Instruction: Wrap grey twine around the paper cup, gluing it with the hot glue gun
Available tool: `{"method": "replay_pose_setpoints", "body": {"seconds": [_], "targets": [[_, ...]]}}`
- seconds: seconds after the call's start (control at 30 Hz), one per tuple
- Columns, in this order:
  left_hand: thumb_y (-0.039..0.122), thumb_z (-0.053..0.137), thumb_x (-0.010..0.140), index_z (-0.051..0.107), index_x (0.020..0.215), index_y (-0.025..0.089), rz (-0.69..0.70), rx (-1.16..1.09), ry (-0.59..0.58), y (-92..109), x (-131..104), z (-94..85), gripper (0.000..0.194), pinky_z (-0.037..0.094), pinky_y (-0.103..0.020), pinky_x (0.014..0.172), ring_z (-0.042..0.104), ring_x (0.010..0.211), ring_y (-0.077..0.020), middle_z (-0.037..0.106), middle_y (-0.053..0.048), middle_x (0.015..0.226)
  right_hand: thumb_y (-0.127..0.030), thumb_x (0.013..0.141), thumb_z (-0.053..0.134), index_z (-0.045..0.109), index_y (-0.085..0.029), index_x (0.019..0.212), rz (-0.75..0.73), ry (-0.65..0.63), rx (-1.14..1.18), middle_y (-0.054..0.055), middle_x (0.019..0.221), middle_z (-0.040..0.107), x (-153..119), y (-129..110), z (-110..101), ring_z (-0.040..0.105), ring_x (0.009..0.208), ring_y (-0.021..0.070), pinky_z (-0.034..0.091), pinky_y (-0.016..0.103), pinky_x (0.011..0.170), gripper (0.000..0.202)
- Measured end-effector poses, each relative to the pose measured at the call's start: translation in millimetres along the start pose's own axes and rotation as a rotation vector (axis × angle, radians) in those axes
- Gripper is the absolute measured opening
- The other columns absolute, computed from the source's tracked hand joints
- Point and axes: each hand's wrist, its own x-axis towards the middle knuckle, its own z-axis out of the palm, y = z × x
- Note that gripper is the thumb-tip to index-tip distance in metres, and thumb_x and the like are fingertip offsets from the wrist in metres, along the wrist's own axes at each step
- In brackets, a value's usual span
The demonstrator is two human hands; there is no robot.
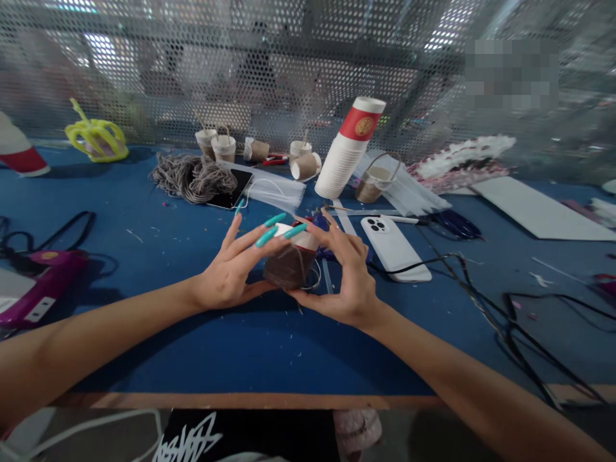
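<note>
In the head view, we hold a brown-wrapped cup (283,268) over the blue bench (168,359), between the fingers of our left hand (228,273) and right hand (353,282); the fingers curve round it, thumbs low, the others up near its white top. We should press softly and evenly, so it does not bend. Past our fingers, a tall stack of paper cups (342,154) sits one inside another. Beyond our right fingers is a little basket (370,191); we cannot tell what it holds.
</note>
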Motion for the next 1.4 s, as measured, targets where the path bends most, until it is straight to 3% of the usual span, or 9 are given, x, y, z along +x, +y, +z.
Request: {"method": "replay_pose_setpoints", "body": {"seconds": [0.2,0.27,0.37,0.47,0.73,0.93,1.17,1.3,1.4], "targets": [[0.039,0.061,0.095,0.002,0.159,0.022,-0.026,-0.047,-0.003,-1.5,-1.3,0.0,0.089,0.015,-0.057,0.129,0.049,0.144,-0.0230,0.073,-0.011,0.125,-0.039,0.078,0.077,0.009,-0.030,0.159,0.032,-0.030,0.075,0.015,0.146,0.057,2.9,0.2,-3.4,0.064,0.118,0.0361,0.050,0.054,0.095,0.106],[0.041,0.059,0.096,0.006,0.159,0.024,-0.016,-0.003,0.009,-1.8,-1.4,-0.2,0.084,0.025,-0.059,0.127,0.056,0.137,-0.0250,0.073,-0.010,0.121,-0.040,0.079,0.077,0.009,-0.030,0.159,0.030,-0.045,0.080,0.014,0.146,0.058,3.1,-0.3,-4.5,0.062,0.119,0.0362,0.049,0.054,0.096,0.106],[0.050,0.060,0.093,0.015,0.157,0.031,-0.020,0.096,0.131,-3.0,-2.2,1.6,0.081,0.042,-0.057,0.119,0.064,0.124,-0.0248,0.070,-0.007,0.118,-0.043,0.079,0.077,0.010,-0.030,0.159,0.048,-0.058,0.064,0.012,0.146,0.057,2.1,-0.4,-4.7,0.060,0.122,0.0365,0.049,0.056,0.099,0.105],[0.054,0.063,0.090,0.011,0.157,0.034,-0.009,0.136,0.219,-4.1,-2.7,4.4,0.086,0.049,-0.055,0.115,0.065,0.117,-0.0234,0.067,-0.006,0.113,-0.043,0.077,0.078,0.007,-0.030,0.160,0.035,-0.041,0.050,0.012,0.145,0.058,0.6,0.5,-3.3,0.060,0.122,0.0368,0.049,0.057,0.099,0.110],[0.051,0.064,0.090,0.013,0.155,0.038,0.028,0.124,0.244,-4.0,0.2,3.6,0.084,0.054,-0.053,0.110,0.065,0.111,-0.0215,0.064,-0.004,0.112,-0.040,0.075,0.082,0.008,-0.032,0.159,-0.016,0.009,0.033,0.010,0.143,0.060,0.7,1.0,-3.7,0.064,0.114,0.0338,0.051,0.051,0.095,0.112],[0.037,0.068,0.090,0.019,0.156,0.033,0.050,0.010,0.167,0.2,3.6,0.2,0.082,0.041,-0.058,0.120,0.058,0.118,-0.0231,0.068,-0.005,0.119,-0.042,0.075,0.080,0.014,-0.029,0.159,0.013,-0.023,0.023,0.009,0.141,0.062,1.1,0.0,-3.1,0.063,0.113,0.0338,0.052,0.049,0.092,0.108],[0.040,0.068,0.090,0.023,0.150,0.041,0.037,0.085,0.174,-1.2,-1.3,1.8,0.075,0.048,-0.058,0.115,0.060,0.116,-0.0231,0.064,-0.003,0.119,-0.039,0.076,0.082,0.013,-0.030,0.159,-0.035,0.023,0.051,0.011,0.142,0.061,0.2,1.4,-2.9,0.064,0.114,0.0325,0.052,0.048,0.092,0.108],[0.047,0.069,0.087,0.026,0.145,0.041,0.026,0.118,0.225,-2.2,-0.3,2.2,0.073,0.052,-0.057,0.109,0.061,0.116,-0.0236,0.059,-0.004,0.118,-0.043,0.074,0.081,0.024,-0.027,0.156,0.061,-0.053,0.095,0.011,0.142,0.061,1.1,0.3,-4.9,0.062,0.117,0.0341,0.049,0.050,0.096,0.100],[0.047,0.067,0.090,0.027,0.145,0.039,0.029,0.106,0.198,-2.2,1.4,1.3,0.068,0.054,-0.055,0.107,0.060,0.114,-0.0231,0.060,-0.004,0.112,-0.042,0.073,0.082,0.027,-0.029,0.154,0.092,-0.061,0.108,0.010,0.144,0.060,1.1,-0.6,-6.1,0.061,0.120,0.0349,0.048,0.052,0.097,0.099]]}}
